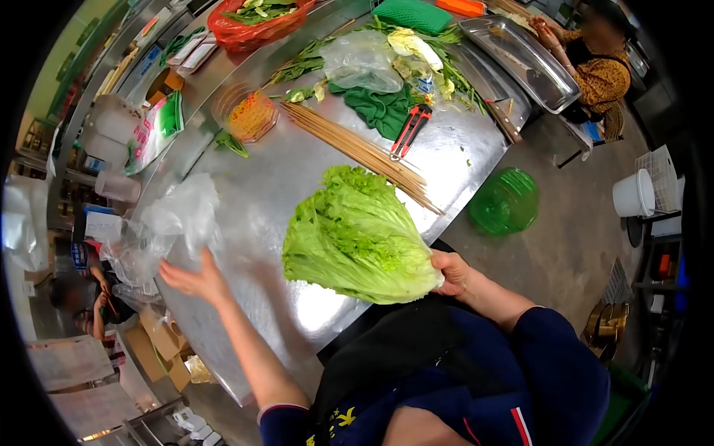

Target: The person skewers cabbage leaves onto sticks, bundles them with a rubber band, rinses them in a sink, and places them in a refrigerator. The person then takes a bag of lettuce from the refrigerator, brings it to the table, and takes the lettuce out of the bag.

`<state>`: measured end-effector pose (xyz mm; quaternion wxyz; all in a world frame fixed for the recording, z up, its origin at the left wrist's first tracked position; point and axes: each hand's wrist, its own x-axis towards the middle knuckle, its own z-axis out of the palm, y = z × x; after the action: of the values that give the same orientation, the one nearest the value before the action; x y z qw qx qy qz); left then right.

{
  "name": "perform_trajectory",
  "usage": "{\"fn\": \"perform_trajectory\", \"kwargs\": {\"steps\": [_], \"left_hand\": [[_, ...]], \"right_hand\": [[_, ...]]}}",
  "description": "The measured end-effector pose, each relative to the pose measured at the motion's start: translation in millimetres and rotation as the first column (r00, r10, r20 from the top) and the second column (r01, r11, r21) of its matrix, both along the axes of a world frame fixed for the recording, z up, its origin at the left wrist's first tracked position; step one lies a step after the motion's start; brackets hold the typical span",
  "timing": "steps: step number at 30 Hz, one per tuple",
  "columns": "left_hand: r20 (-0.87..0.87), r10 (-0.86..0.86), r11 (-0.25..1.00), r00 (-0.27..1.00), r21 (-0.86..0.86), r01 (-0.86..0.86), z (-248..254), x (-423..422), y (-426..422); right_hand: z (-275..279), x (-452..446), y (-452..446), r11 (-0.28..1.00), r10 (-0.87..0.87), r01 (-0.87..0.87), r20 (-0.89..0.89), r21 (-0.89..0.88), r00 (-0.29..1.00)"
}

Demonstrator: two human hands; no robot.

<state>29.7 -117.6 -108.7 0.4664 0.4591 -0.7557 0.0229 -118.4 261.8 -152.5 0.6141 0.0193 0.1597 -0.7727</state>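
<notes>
A large head of green leaf lettuce (349, 238) is held above the near edge of the metal table (253, 201). My right hand (451, 273) grips it by the pale stem end, with the leaves pointing left. To the left, my left hand (195, 279) is empty, its fingers spread, just below crumpled clear plastic bags (186, 208). Thin wooden skewers (357, 152) lie in a bundle behind the lettuce. Red-and-black cutters (411, 132) rest across the skewers' far side, beside a dark green cloth (378, 110).
A clear container of orange-yellow pieces (251, 119) and a red bag of greens (256, 22) stand at the back left. A knife (504, 121) and metal tray (524, 63) lie right. Two other people (602, 74) are at the sides. A green container (506, 201) is beside the table.
</notes>
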Motion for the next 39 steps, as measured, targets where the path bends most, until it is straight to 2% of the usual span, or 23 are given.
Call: {"fn": "perform_trajectory", "kwargs": {"steps": [2,4,5,6,8,9,10,11,12,14,15,16,18,21,23,27,28,31,32,33,34,36,39], "left_hand": [[-0.17,-0.164,0.98,0.972,0.082,0.179,3,19,66],[-0.04,-0.305,0.936,0.952,0.169,0.307,-2,41,121],[-0.212,-0.456,0.7,0.864,0.514,0.496,-8,46,134],[-0.435,-0.488,0.318,0.757,0.719,0.618,-8,49,149],[-0.866,-0.248,-0.201,0.435,0.485,0.851,-1,24,171],[-0.921,-0.141,-0.226,0.362,0.386,0.895,1,14,175],[-0.961,-0.04,-0.248,0.273,0.274,0.929,3,7,176],[-0.935,0.071,-0.113,0.349,0.34,0.934,16,5,179],[-0.942,0.193,-0.013,0.273,0.276,0.961,14,9,176],[-0.947,0.304,0.024,0.104,0.117,0.993,20,23,165],[-0.942,0.331,0.027,0.058,0.071,0.997,18,32,161],[-0.935,0.355,0.039,0.01,0.026,0.999,15,42,157],[-0.949,0.313,0.065,-0.03,-0.01,0.998,9,70,153],[-0.956,0.289,0.184,-0.052,0.002,0.983,1,98,151],[-0.942,0.329,0.332,-0.069,0.047,0.942,-3,134,160],[-0.934,0.326,0.458,-0.148,0.019,0.889,1,153,170],[-0.935,0.316,0.485,-0.159,0.015,0.874,3,154,173],[-0.936,0.301,0.55,-0.185,0.012,0.835,1,144,187],[-0.933,0.292,0.555,-0.21,-0.013,0.832,-6,158,187],[-0.925,0.291,0.584,-0.245,-0.031,0.811,-10,174,186],[-0.913,0.287,0.627,-0.289,-0.048,0.777,-8,180,187],[-0.929,0.189,0.67,-0.319,-0.116,0.733,-7,192,182],[-0.94,0.094,0.715,-0.327,-0.165,0.679,1,208,175]], "right_hand": [[5,-4,-9,0.999,0.003,-0.005,-0.054,-0.037,0.999],[17,-10,-26,1.0,-0.027,0.027,-0.158,0.0,0.987],[23,-12,-38,0.998,-0.055,0.056,-0.233,-0.002,0.971],[28,-11,-49,0.997,-0.069,0.072,-0.304,-0.004,0.95],[47,-5,-75,0.999,-0.054,0.046,-0.412,-0.027,0.909],[53,0,-87,0.998,-0.054,0.034,-0.466,-0.051,0.883],[54,5,-98,0.998,-0.035,-0.013,-0.688,-0.064,0.725],[54,11,-105,0.997,-0.045,-0.038,-0.858,-0.074,0.512],[56,16,-108,0.996,-0.065,-0.039,-0.962,-0.077,0.264],[66,7,-108,0.972,0.069,-0.236,-0.95,-0.005,0.303],[71,-5,-107,0.987,0.015,-0.162,-0.999,0.008,0.045],[81,-23,-109,0.992,-0.062,-0.123,-0.979,-0.038,-0.196],[76,-68,-118,0.999,0.015,0.046,-0.9,-0.005,-0.437],[41,-154,-146,0.867,0.366,0.491,-0.777,0.085,-0.511],[23,-198,-157,0.815,0.515,0.579,-0.422,-0.028,-0.746],[-26,-258,-164,0.65,0.717,0.757,-0.278,-0.065,-0.64],[-30,-277,-170,0.602,0.783,0.797,-0.22,0.038,-0.581],[-37,-360,-173,0.556,0.711,0.831,-0.518,0.0,-0.476],[-57,-419,-179,0.584,0.567,0.809,-0.745,0.063,-0.352],[-50,-438,-183,0.731,0.074,0.647,-0.968,0.216,0.24],[-4,-408,-177,0.749,-0.079,0.598,-0.858,0.285,0.507],[52,-367,-169,0.889,-0.193,0.414,-0.664,0.193,0.723],[120,-270,-159,0.975,-0.196,0.219,-0.605,-0.037,0.772]]}}
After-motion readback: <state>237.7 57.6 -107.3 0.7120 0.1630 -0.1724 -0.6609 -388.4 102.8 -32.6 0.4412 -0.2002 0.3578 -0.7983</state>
